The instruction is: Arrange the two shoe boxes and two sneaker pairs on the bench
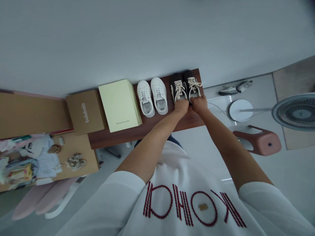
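Two black sneakers with cream laces stand side by side at the right end of a brown wooden shelf point(194, 120). My left hand point(181, 107) is closed on the heel of the left black sneaker point(176, 84). The heel of the right black sneaker point(190, 80) is gripped by my right hand point(199, 103). My fingertips are partly hidden inside the shoe openings. Just to the left is a pair of white sneakers, a left one point(145, 95) and a right one point(158, 93), toes toward the wall.
Left along the shelf stand a pale yellow box point(118, 105) and a brown box point(85, 111). Clothes and hair ties lie on cardboard point(91, 157) at lower left. On the floor at right are a fan point(299, 113), a pink stool point(268, 143) and other shoes point(236, 88).
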Demonstrator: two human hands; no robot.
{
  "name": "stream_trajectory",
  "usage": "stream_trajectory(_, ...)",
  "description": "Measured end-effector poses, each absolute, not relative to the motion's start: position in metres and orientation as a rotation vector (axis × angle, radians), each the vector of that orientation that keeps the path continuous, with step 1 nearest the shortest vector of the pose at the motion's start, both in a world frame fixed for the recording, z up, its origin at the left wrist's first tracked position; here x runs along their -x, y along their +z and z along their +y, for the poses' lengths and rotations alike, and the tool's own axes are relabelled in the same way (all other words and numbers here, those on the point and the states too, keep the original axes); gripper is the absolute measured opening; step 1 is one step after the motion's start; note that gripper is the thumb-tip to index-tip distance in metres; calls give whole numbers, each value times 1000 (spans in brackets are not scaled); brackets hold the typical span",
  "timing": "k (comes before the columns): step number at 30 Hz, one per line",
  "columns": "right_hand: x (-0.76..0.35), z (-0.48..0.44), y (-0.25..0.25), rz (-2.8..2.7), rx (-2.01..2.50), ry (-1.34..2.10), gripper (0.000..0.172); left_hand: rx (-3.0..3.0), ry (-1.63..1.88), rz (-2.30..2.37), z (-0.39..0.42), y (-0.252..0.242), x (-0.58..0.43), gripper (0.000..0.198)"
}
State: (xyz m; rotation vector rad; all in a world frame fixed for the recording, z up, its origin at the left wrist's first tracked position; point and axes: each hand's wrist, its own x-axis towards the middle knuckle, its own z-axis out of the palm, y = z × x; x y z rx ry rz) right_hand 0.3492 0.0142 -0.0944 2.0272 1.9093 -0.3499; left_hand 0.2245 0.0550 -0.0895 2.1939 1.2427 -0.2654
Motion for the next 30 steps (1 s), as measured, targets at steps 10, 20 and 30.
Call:
stream_trajectory(10,-350,9,-101,1945,-2121,-325,32,-2158,-294,1230,53,-88,-221,36)
stream_trajectory(20,-313,4,-58,2041,-2276,-277,38,-2149,-99,1167,53,-47,-146,37)
stream_trajectory(30,-191,-76,-77,2204,-2328,-945,32,-1567,176,1618,-47,-36,104,27)
